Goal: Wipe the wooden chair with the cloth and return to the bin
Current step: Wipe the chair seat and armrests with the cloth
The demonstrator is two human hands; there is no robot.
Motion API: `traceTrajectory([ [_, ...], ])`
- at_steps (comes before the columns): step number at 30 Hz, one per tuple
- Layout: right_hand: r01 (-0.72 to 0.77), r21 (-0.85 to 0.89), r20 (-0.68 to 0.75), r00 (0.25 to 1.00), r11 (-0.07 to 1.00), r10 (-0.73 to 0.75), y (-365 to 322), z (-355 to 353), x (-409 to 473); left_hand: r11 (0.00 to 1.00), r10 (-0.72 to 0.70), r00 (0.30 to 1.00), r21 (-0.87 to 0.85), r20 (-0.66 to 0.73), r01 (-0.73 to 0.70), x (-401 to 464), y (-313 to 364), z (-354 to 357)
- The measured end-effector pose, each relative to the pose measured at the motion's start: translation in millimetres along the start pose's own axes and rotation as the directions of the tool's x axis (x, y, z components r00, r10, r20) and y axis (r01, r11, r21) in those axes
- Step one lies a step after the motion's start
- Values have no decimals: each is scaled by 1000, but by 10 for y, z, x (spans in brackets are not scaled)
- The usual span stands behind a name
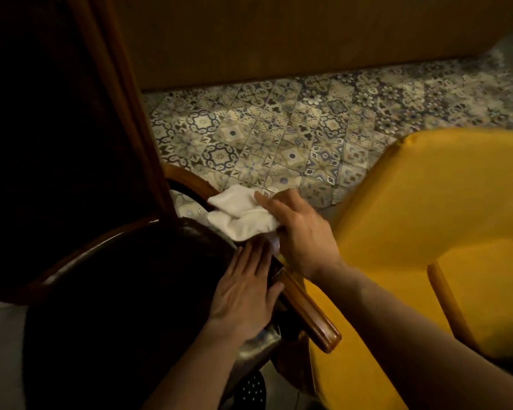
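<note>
The wooden chair (310, 309) fills the left side, with a dark leather seat, a tall dark back and a curved brown armrest. A white cloth (239, 216) lies crumpled over the middle of that armrest. My right hand (301, 232) grips the cloth and presses it on the armrest. Flat on the right edge of the dark seat, just below the cloth, rests my left hand (245, 294), fingers together and holding nothing. No bin shows in this view.
A yellow upholstered chair (427, 226) stands close on the right, almost touching the armrest. Patterned floor tiles (279, 137) spread beyond both chairs. A brown wooden panel (279, 37) runs along the far side.
</note>
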State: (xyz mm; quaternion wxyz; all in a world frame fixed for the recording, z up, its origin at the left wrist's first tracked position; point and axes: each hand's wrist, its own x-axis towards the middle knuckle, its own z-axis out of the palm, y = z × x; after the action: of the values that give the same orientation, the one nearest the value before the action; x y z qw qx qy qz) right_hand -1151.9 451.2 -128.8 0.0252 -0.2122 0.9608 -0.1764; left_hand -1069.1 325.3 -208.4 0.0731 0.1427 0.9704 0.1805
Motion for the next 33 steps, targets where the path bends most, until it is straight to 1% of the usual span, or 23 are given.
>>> traceTrajectory([
  [2, 111, -31, 55, 992, 993, -109, -43, 44, 170, 998, -54, 998, -29, -29, 53, -19, 45, 65],
  [4, 217, -98, 154, 967, 971, -201, -51, 121, 370, 994, -97, 994, -57, -48, 95, -19, 80, 106],
  [6, 346, -160, 336, 900, 924, -279, -51, 237, 516, 993, -115, 992, -47, -43, 113, -29, 85, 121],
  [8, 447, -174, 513, 802, 877, -307, -6, 342, 599, 993, -114, 993, -28, -23, 113, -42, 72, 112],
  [10, 496, -159, 575, 749, 854, -328, 61, 374, 675, 996, -90, 996, 13, -15, 90, -40, 28, 102],
  [12, 555, -157, 600, 711, 817, -368, 135, 388, 747, 996, -72, 997, 48, -28, 73, -38, -9, 100],
  [13, 578, -159, 610, 695, 801, -381, 165, 399, 777, 997, -69, 997, 38, -29, 70, -39, -18, 109],
  [15, 597, -162, 611, 686, 786, -396, 217, 426, 811, 998, -69, 997, 0, -39, 70, -38, -21, 146],
  [18, 601, -145, 587, 692, 786, -421, 264, 470, 817, 996, -82, 996, -39, -48, 80, -32, -12, 202],
  [22, 597, -116, 552, 703, 793, -449, 328, 494, 810, 995, -92, 994, -47, -60, 90, -17, -4, 241],
  [27, 608, -142, 556, 702, 781, -446, 320, 495, 915, 995, -96, 994, 0, -46, 96, 3, -12, 264],
  [33, 593, -175, 511, 737, 786, -442, 235, 546, 1035, 996, -81, 996, 43, -28, 82, -10, -3, 270],
])
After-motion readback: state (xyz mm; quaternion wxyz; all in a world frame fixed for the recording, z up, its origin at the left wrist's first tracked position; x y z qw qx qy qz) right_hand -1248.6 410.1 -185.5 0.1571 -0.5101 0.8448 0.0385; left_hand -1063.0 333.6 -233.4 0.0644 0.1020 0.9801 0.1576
